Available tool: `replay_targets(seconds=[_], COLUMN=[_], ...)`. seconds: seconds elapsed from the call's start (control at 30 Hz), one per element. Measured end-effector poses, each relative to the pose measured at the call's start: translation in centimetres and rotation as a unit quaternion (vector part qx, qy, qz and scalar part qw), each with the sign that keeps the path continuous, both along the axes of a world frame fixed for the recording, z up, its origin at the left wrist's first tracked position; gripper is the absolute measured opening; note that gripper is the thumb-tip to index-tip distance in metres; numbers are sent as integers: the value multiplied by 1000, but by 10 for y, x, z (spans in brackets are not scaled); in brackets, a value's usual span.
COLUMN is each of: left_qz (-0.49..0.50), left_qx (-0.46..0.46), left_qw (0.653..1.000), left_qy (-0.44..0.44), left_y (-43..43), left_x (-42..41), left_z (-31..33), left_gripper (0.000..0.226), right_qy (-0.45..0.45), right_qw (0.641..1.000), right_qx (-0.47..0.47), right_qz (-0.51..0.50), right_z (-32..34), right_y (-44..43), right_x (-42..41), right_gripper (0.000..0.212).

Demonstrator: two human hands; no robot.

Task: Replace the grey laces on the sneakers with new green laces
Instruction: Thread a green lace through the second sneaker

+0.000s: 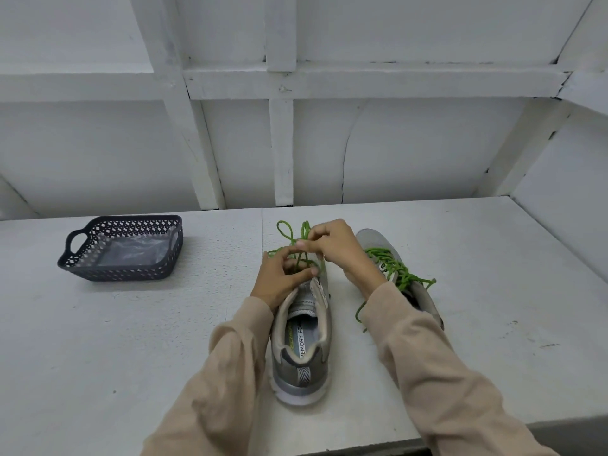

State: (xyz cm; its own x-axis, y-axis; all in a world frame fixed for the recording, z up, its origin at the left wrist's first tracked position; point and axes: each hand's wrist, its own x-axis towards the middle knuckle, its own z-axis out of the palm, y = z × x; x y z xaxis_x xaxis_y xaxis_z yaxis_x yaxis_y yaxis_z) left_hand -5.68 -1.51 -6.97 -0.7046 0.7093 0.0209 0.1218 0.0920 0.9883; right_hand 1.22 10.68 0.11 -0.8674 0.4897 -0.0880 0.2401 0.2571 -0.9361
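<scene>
**As the green lace is being tied**

While the near sneaker (301,343) is standing heel toward me on the table (131,340), I am pinching its green lace (306,230) with both hands: left hand (279,278) low over the tongue, right hand (332,245) above, gripping the loops. Just right, the second sneaker (375,240) is lying green-laced; a basket (121,271) is sitting well left.

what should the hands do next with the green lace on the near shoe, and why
Probably pull the green lace tight to close the bow. The left hand and right hand both pinch it over the near shoe, and its loops stand loose above them. The far shoe is already laced green.
</scene>
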Motion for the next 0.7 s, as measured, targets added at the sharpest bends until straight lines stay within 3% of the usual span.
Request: replay_targets(seconds=[0.3,0.47,0.6,0.7], left_qz=[5,4,-3,-1], left_qx=[-43,-45,-46,-25], left_qw=[998,998,998,999], left_qy=[42,44,41,39], left_y=[-3,-3,-2,-3], left_x=[-2,-3,-4,-3], left_z=[3,3,0,1], left_gripper=[30,28,25,22], right_qy=[201,292,321,273], right_qw=[975,942,928,944], right_qx=[-92,-163,-190,-184], right_qz=[-29,-20,-1,13], right_z=[108,134,133,117], right_y=[1,8,8,13], right_x=[-26,-39,-50,-55], right_gripper=[27,14,10,12])
